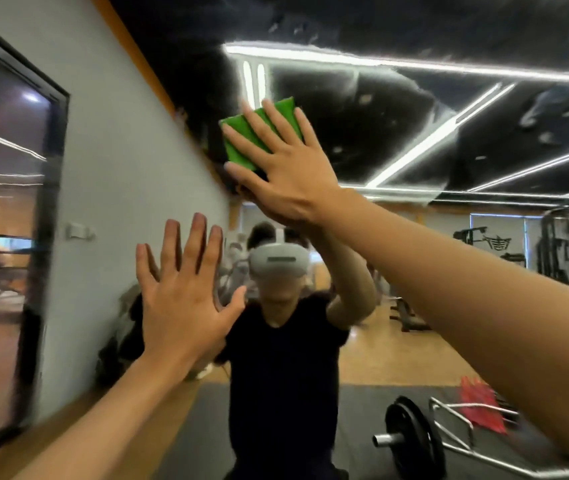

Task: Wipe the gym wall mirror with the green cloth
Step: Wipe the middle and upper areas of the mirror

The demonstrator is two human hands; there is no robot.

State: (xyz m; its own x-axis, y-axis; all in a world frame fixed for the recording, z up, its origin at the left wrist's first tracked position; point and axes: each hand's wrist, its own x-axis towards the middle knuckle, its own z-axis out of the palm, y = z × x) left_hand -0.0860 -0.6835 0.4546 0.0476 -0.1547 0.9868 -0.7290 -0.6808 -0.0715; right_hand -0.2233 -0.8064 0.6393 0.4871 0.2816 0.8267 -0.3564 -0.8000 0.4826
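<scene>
The wall mirror (414,140) fills most of the view ahead and reflects the gym and my own figure. A folded green cloth (246,133) lies flat on the glass near the mirror's upper left corner. My right hand (283,164) presses on the cloth with straight, spread fingers, arm stretched up from the lower right. Lower and to the left, my left hand (182,292) is flat against the glass, fingers spread, holding nothing.
A grey wall (120,174) with a small white switch plate (80,232) meets the mirror's left edge. A black-framed window (9,209) sits farther left. Reflected in the mirror are a barbell with a black plate (411,438), a red object (480,403) and weight machines (567,254).
</scene>
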